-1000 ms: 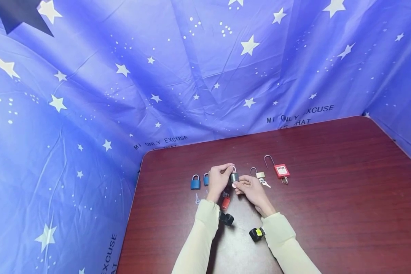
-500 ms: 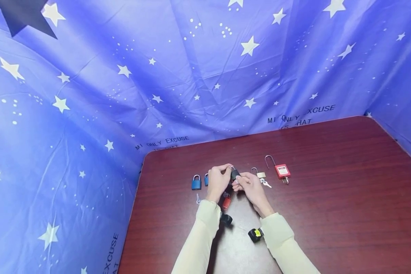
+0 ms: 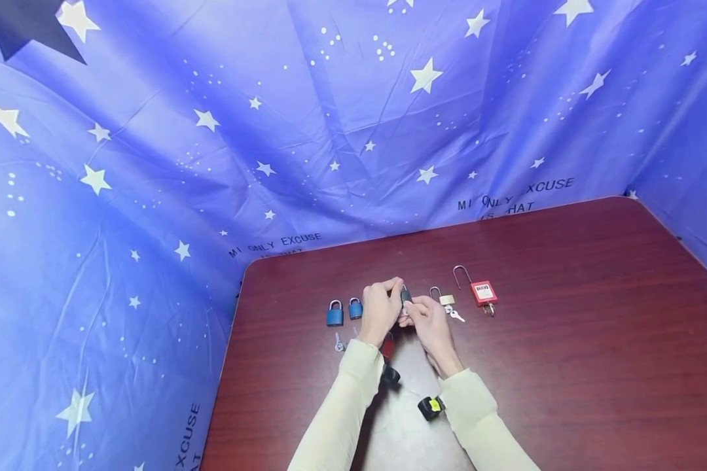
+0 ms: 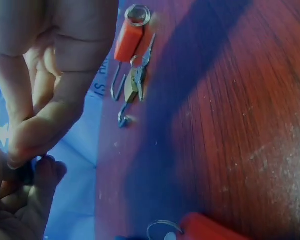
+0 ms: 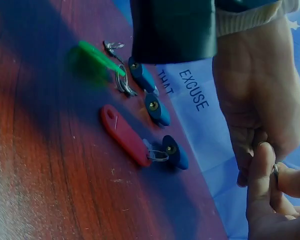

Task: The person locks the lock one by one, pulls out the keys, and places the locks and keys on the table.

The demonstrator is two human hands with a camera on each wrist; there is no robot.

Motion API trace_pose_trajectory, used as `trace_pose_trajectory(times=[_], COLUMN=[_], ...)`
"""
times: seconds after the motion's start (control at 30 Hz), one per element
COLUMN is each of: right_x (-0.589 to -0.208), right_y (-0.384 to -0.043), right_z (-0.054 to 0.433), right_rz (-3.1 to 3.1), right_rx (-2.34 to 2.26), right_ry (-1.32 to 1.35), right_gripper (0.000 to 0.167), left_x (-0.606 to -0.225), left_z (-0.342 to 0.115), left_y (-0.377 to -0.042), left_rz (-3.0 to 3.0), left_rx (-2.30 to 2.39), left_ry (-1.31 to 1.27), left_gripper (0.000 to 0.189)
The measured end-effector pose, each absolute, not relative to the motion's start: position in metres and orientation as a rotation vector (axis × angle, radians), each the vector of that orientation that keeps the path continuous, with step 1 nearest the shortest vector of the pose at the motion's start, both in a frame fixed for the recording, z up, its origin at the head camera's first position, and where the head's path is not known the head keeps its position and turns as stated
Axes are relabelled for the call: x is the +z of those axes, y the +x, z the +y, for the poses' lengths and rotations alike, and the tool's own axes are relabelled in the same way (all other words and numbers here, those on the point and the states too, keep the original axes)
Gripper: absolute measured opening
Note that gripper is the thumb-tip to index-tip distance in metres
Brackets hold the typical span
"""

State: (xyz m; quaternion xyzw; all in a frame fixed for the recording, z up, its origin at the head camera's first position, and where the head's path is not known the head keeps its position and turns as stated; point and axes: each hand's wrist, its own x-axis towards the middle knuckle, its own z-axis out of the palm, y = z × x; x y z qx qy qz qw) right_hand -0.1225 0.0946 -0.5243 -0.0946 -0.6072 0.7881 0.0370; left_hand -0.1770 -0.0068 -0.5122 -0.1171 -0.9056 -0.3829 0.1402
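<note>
Padlock, dark, with long axis about twelve-to-six, is between my left hand at eight o'clock, pinching its upper end, and right hand near four o'clock, pinching its lower end, both nearly closed.

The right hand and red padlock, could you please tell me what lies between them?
In the head view, a brass-coloured padlock with keys lies between the right hand and the red padlock.

Starry blue curtain behind reddish-brown table
</note>
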Motion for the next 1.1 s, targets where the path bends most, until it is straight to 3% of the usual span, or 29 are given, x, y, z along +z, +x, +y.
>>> trace_pose_trajectory(times=[0.63, 1.1], right_x=[-0.521, -0.526], right_y=[-0.126, -0.122], right_z=[0.096, 0.091], right_rz=[-1.778, -1.786], right_rx=[2.369, 2.364], right_ry=[-0.233, -0.291], right_gripper=[0.031, 0.033], left_x=[-0.478, -0.488], left_z=[-0.017, -0.026], left_y=[-0.203, -0.193], left_rz=[-2.812, -2.721], left_rx=[-1.033, -1.232], left_ry=[-0.699, -0.630], left_gripper=[0.025, 0.021])
